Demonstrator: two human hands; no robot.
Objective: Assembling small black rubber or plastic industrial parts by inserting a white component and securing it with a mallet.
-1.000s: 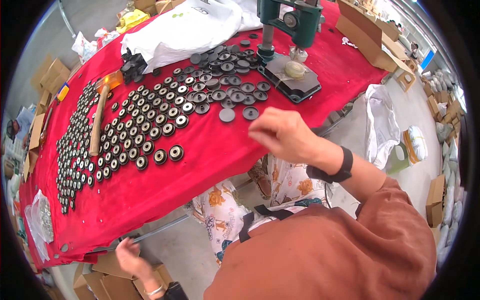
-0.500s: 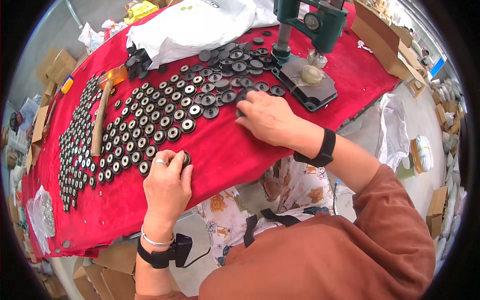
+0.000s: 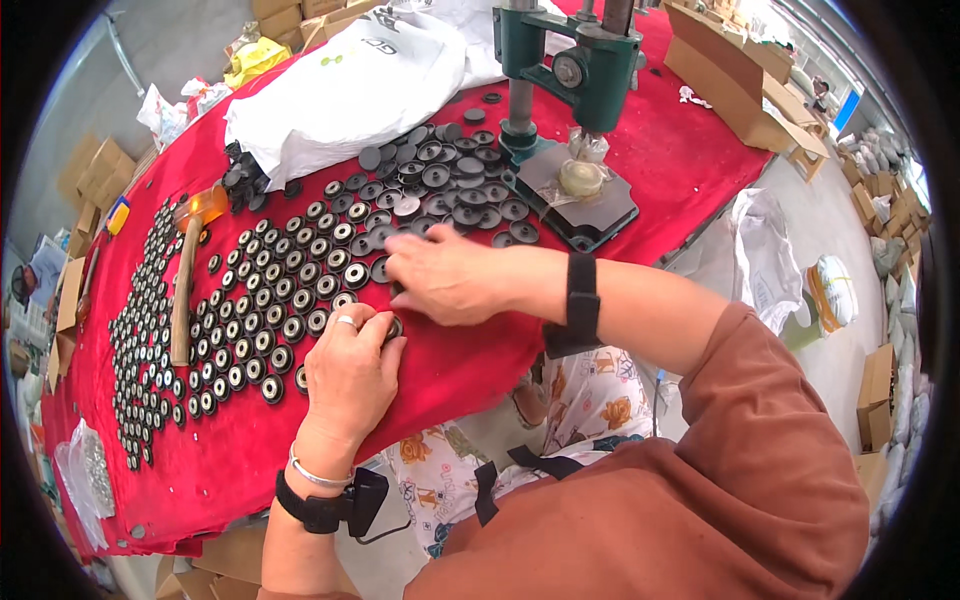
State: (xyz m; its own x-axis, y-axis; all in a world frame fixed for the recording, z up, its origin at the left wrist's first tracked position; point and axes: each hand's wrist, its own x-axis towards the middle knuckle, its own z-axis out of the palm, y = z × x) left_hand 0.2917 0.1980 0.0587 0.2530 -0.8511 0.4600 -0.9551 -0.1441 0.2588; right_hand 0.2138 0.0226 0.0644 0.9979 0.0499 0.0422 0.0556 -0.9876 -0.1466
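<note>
My left hand (image 3: 350,378) is closed at the table's near edge, thumb and fingers pinching a small round black piece (image 3: 396,328), mostly covered by the fingers. Just above and right of it is my right hand (image 3: 452,277), slightly blurred, its fingers curled around a black round cap of which only a dark edge shows. Left of both hands lie rows of black round pieces with metal ring centres (image 3: 302,299). Beyond my right hand is a loose heap of black round caps (image 3: 470,180), some with a central stem facing up.
A green bench press (image 3: 570,120) stands on the red cloth (image 3: 690,150) at the back right. Across the left rows lies a mallet (image 3: 186,290) with an amber head. A white sack (image 3: 350,95) lies behind the caps, and an open cardboard box (image 3: 715,85) is at far right.
My right hand has moved left and nearer, from the cap heap to beside my left hand. My left hand has shifted slightly right, still pinching its piece. The whole view has shifted a little.
</note>
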